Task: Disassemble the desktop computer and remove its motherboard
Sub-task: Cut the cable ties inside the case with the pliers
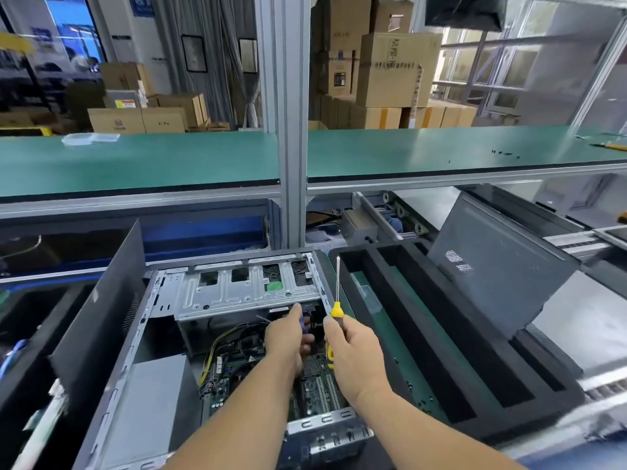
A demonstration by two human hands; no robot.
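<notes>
The computer case [142,385] lies on its side, open, in the lower middle of the view, w/ the motherboard [315,385] still inside along the bottom. A metal drive cage [247,290] spans the far end of the case.

Left hand [285,337] reaches into the case just below the drive cage, fingers curled round smth dark w/ a bit of blue showing; can't tell exactly what it is, prob a cable or plug. Right hand [353,351] hovers over the case's right edge, gripping a screwdriver [336,300] by its yellow handle, shaft pointing up and away, tip clear of everything.

Yellow and black wires [217,347] run down to the board left of the left hand. A dark side panel [101,307] stands tilted at the case's left. Right of the case sits a black foam tray [441,334] w/ long slots, and a grey panel [492,266] leans beyond it. Green shelf [135,161] runs across above; cardboard boxes [397,69] stacked behind.
</notes>
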